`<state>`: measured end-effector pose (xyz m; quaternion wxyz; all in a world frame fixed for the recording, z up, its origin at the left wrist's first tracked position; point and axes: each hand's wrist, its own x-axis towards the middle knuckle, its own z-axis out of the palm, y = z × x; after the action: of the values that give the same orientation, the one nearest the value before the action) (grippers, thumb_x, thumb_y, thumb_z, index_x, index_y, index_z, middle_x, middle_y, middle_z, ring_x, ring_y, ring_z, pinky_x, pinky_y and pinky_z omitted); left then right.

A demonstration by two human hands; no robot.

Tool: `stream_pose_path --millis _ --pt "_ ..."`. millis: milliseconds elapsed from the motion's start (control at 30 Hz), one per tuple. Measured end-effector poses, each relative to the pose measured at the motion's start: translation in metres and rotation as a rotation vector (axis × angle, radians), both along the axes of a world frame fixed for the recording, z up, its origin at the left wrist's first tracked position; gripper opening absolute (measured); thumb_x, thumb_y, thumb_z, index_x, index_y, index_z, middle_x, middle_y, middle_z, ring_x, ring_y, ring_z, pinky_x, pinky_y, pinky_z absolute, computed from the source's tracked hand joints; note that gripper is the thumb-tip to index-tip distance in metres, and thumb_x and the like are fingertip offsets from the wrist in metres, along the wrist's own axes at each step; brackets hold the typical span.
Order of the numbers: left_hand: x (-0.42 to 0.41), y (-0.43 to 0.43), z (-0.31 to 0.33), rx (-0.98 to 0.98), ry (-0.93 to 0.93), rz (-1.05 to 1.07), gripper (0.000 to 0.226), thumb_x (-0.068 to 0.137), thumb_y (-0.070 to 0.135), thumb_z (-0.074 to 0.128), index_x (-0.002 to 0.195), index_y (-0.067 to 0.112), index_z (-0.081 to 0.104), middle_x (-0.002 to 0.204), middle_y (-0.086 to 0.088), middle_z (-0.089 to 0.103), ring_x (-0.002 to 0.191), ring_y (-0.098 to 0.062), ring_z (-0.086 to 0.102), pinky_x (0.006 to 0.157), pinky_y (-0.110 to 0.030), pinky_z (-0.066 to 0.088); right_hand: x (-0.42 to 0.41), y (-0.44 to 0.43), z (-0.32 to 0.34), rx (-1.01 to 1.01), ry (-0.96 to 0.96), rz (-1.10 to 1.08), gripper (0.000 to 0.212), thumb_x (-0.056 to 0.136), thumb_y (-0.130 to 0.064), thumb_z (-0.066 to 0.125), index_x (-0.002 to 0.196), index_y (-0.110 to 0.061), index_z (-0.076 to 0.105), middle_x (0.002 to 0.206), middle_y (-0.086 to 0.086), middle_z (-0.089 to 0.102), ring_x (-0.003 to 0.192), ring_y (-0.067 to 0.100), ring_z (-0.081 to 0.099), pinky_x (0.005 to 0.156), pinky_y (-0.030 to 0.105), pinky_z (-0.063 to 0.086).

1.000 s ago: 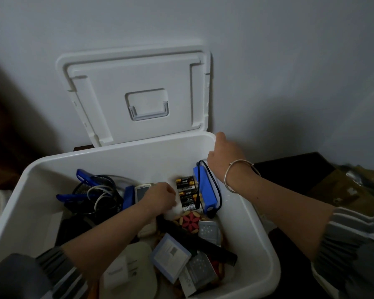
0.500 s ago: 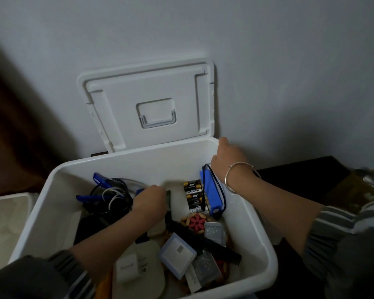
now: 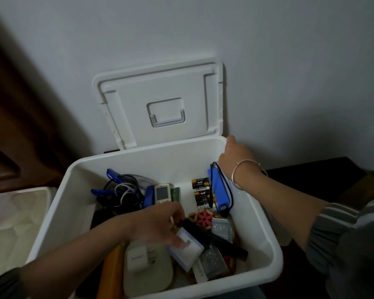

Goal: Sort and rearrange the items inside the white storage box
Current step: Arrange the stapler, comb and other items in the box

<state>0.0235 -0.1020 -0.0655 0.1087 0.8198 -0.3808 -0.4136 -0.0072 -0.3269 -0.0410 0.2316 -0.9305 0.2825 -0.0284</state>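
Observation:
The white storage box [image 3: 261,234] stands open with its lid [image 3: 162,104] leaning on the wall. My left hand [image 3: 158,225] reaches into the middle of the box, thumb and fingers pinching the corner of a small pale-blue box [image 3: 188,251]. My right hand [image 3: 233,160], with a silver bracelet at the wrist, grips the rim at the far right corner. Inside lie battery packs [image 3: 200,190], a blue power bank [image 3: 218,193] wrapped in black cable, a white handset [image 3: 162,194], tangled cables [image 3: 121,190], a red flower coaster [image 3: 205,219], a black bar [image 3: 216,239] and a white plug adapter [image 3: 138,260].
A pale lined bin [image 3: 20,212] sits left of the box. Dark furniture [image 3: 311,173] lies to the right behind my arm. A brown wooden panel [image 3: 9,126] fills the left edge, and the grey wall is directly behind the lid.
My left hand has pulled back from the handset at the rear and come down onto the small pale-blue box. My right hand stays on the rim corner.

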Motion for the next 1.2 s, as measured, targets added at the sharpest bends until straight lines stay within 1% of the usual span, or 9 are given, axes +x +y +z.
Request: stream_pose_path --millis 167,300,433,533,600,733,933,1067,1200 --pt "-0.021 0.009 -0.024 0.036 -0.277 -0.242 0.092 0.069 0.041 0.081 0.141 0.030 0.025 0.136 0.009 0.026 0.121 -0.013 0.035 0.099 -0.029 0.041 -0.001 0.002 0.001 0.019 -0.008 -0.004 0.037 0.091 -0.009 0.047 0.126 -0.003 0.036 0.107 0.018 0.060 0.094 0.032 0.061 0.071 0.036 0.048" --pt "-0.024 0.012 -0.036 -0.004 -0.495 -0.405 0.080 0.077 0.035 0.074 0.141 0.034 0.025 0.143 0.002 0.024 0.129 -0.020 0.029 0.107 -0.040 0.033 -0.002 0.003 0.002 0.012 -0.006 -0.005 0.036 0.091 -0.007 0.045 0.126 -0.003 0.036 0.106 0.018 0.060 0.093 0.032 0.061 0.068 0.035 0.047" --pt "-0.021 0.014 -0.040 -0.098 -0.588 -0.441 0.065 0.081 0.043 0.066 0.137 0.035 0.033 0.141 0.001 0.027 0.129 -0.017 0.029 0.107 -0.036 0.027 -0.002 0.004 0.002 0.007 -0.006 -0.011 0.035 0.091 -0.008 0.046 0.125 -0.003 0.037 0.106 0.017 0.060 0.092 0.031 0.060 0.066 0.033 0.045" --pt "-0.016 0.017 -0.034 -0.176 -0.498 -0.303 0.067 0.077 0.050 0.067 0.135 0.035 0.037 0.135 0.007 0.035 0.123 -0.009 0.031 0.100 -0.026 0.027 -0.002 0.004 0.002 -0.005 -0.005 -0.008 0.035 0.092 -0.009 0.046 0.125 -0.003 0.037 0.104 0.017 0.060 0.090 0.030 0.061 0.066 0.033 0.047" --pt "-0.009 0.016 -0.028 -0.211 -0.433 -0.108 0.065 0.074 0.046 0.073 0.129 0.031 0.043 0.125 0.009 0.044 0.113 -0.009 0.041 0.093 -0.023 0.038 -0.001 0.003 0.002 -0.007 -0.006 -0.006 0.035 0.092 -0.009 0.047 0.125 -0.003 0.037 0.105 0.017 0.060 0.091 0.030 0.061 0.067 0.034 0.048" --pt "0.003 -0.008 -0.023 -0.170 -0.464 0.293 0.051 0.072 0.051 0.075 0.103 0.019 0.050 0.094 0.006 0.051 0.076 -0.008 0.049 0.057 -0.018 0.039 -0.002 0.003 0.000 -0.009 -0.013 -0.003 0.034 0.092 -0.009 0.047 0.123 -0.003 0.037 0.104 0.017 0.060 0.088 0.029 0.060 0.063 0.032 0.045" --pt "0.019 -0.056 -0.052 0.074 -0.598 0.466 0.071 0.078 0.068 0.057 0.119 0.013 0.040 0.108 -0.007 0.060 0.096 -0.025 0.061 0.062 -0.029 0.045 -0.001 0.005 0.001 -0.001 -0.009 -0.002 0.039 0.091 -0.009 0.046 0.128 -0.002 0.035 0.108 0.018 0.060 0.095 0.032 0.061 0.072 0.036 0.049" --pt "0.023 -0.072 -0.070 0.126 -0.695 0.473 0.068 0.081 0.068 0.052 0.124 0.016 0.039 0.094 -0.004 0.059 0.088 -0.023 0.063 0.054 -0.028 0.039 0.001 0.004 0.001 -0.009 0.003 -0.001 0.040 0.092 -0.007 0.043 0.130 -0.002 0.033 0.109 0.019 0.059 0.096 0.032 0.060 0.072 0.036 0.049" --pt "0.024 -0.074 -0.081 0.195 -0.705 0.457 0.074 0.081 0.073 0.046 0.125 0.015 0.040 0.100 -0.007 0.062 0.090 -0.023 0.064 0.055 -0.029 0.039 0.000 0.002 0.001 -0.001 0.003 0.003 0.038 0.093 -0.009 0.044 0.129 -0.003 0.034 0.111 0.019 0.059 0.098 0.032 0.060 0.081 0.040 0.053"
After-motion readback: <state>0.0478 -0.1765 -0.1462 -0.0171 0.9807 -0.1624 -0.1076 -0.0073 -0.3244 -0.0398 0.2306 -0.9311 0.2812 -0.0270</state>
